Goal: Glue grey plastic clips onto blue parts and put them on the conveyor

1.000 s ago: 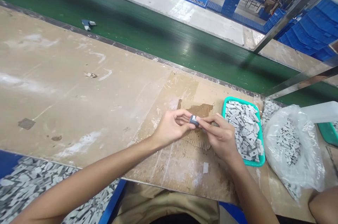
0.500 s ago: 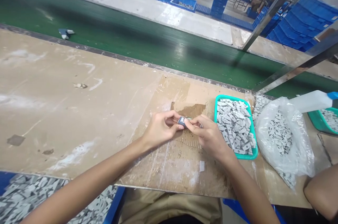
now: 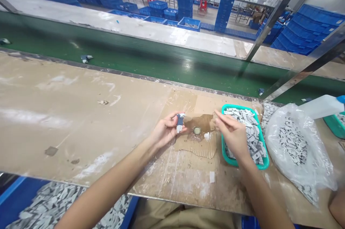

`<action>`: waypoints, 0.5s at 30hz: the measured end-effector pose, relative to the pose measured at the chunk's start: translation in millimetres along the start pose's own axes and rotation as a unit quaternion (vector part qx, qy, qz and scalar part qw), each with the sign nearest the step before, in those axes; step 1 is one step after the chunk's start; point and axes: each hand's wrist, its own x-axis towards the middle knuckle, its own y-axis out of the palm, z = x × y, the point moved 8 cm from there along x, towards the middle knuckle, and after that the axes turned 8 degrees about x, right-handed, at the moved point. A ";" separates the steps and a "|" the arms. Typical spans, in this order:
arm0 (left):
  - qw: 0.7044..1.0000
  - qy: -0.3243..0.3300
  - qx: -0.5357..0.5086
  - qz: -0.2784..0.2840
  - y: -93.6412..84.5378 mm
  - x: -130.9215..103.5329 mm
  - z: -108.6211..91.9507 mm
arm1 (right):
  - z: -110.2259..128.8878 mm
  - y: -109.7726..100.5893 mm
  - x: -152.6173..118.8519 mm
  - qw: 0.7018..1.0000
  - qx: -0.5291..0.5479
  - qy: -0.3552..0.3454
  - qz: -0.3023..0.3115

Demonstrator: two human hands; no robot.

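Plainly, the blue part (image 3: 180,121) sits in the left hand (image 3: 164,129).

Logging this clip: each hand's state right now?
Left hand: closed on a blue and white part.
Right hand: cannot tell whether open or holding something.

Two hands (image 3: 165,130), seemingly two green baskets (image 3: 262,166)

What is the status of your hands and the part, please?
Left hand holding small blue-and-white part. Right hand apart from it, by turquoise basket; grip unclear. Round piece on cardboard between hands; nothing visibly blocking.
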 end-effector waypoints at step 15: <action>0.999 -0.005 -0.032 -0.015 -4.0 0.4 -11.0 | -2.8 -78.5 18.8 0.981 -0.183 0.053 -0.028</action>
